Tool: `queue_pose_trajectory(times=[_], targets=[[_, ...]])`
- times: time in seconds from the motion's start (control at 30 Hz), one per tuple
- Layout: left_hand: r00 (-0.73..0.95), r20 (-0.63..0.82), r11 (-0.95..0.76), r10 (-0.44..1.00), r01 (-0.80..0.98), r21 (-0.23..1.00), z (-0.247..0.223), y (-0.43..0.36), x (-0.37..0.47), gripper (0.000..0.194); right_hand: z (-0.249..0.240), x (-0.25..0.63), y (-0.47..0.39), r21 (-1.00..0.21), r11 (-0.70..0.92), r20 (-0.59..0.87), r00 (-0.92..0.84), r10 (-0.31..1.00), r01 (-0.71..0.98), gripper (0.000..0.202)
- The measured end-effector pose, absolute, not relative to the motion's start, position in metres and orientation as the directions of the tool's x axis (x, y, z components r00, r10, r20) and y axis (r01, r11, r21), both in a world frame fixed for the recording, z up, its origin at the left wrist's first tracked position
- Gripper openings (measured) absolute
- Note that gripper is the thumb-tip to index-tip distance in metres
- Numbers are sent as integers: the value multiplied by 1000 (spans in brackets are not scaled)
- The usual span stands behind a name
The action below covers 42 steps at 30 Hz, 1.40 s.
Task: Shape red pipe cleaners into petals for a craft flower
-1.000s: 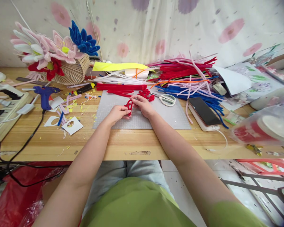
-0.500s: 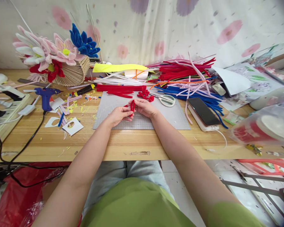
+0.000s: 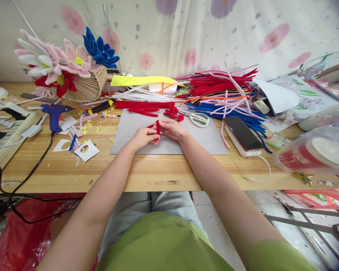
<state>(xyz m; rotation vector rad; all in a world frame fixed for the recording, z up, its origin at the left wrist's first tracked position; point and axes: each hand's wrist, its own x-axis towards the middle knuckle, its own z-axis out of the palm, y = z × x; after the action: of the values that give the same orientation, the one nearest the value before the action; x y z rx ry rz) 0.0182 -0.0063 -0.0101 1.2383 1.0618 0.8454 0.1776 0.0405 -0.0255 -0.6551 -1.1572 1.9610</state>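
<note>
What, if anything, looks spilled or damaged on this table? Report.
Yellow scraps lie strewn over the wooden table, left of the gray mat, like uncleared offcuts. Near the table's front edge, a discolored patch interrupts the wood, suggesting wear.

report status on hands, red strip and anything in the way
Left hand, right hand pinching red strip. Strip over grey mat. Scissors lie beyond, clear of both hands.
</note>
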Motion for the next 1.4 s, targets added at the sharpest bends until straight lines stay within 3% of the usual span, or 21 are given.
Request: queue_pose_trajectory(times=[0.3,0.67,0.9,1.27,1.4], targets=[[328,-192,177,925,77,981,-11,-7,20,29,-21,176,37,-876,-321,-68,-567,821,-360,18],[309,-156,139,938,78,987,-12,-5,25,32,-17,160,31,-886,-190,-54,-312,948,-424,18],[323,-148,159,935,-9,987,-15,-6,23,35,-18,162,33,-875,-185,18,-412,911,-448,21],[346,-163,218,924,-127,968,-10,-4,46,32,-10,150,31,-883,-83,-61,-62,996,-463,17],[355,-165,233,920,-158,959,-12,-3,47,31,-11,151,32,-893,-73,-60,-44,997,-445,17]])
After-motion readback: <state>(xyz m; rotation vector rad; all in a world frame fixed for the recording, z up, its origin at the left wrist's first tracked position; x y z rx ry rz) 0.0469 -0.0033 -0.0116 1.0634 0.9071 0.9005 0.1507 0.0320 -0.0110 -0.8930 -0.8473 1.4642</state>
